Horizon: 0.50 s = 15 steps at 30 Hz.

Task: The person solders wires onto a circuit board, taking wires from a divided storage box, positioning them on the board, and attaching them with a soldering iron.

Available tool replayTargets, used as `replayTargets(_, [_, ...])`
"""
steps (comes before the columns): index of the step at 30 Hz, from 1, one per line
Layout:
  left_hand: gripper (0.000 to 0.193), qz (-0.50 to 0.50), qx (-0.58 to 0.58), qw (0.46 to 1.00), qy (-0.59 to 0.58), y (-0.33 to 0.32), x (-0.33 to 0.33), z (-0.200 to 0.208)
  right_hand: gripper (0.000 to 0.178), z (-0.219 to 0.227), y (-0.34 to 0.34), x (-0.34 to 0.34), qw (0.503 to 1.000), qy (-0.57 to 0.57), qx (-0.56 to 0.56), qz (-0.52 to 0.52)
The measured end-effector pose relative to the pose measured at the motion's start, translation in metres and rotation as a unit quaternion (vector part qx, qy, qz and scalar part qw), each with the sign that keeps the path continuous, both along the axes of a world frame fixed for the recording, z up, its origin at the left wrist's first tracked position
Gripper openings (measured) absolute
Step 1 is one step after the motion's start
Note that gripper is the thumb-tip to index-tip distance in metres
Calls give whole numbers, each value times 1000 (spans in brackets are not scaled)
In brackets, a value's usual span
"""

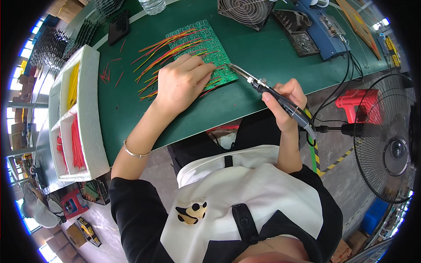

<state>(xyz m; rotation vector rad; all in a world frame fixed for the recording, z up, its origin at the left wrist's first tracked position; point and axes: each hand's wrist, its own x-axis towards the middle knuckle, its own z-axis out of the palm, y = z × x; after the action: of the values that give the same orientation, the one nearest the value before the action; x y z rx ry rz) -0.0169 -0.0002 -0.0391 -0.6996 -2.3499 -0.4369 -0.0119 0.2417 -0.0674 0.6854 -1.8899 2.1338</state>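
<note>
A green circuit board panel (209,31) lies on the green table, with many red and yellow wires (151,55) fanning out from it to the left. Over the board's near part rests my left hand (184,79), its fingers pinched on a red wire (221,66) at the right edge. My right hand (287,98) grips a soldering iron (280,100) by its dark handle. The iron's tip touches or nearly touches the board beside that wire's end; exactly which I cannot tell.
A white foam box (95,109) with yellow and red wires stands at the left, near loose red wire pieces (105,73). Toward the back are a phone (119,28), a bottle (152,5), a square fan (244,11) and a blue soldering station (322,33). A floor fan (386,140) stands right.
</note>
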Motion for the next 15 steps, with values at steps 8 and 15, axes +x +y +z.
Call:
replayTargets(8, [13, 0, -8, 1000, 5, 0, 1, 0, 26, 0, 2, -2, 1000, 11, 2, -6])
replayTargets(15, [13, 4, -9, 1000, 2, 0, 1, -1, 25, -1, 1, -6, 999, 5, -48, -17])
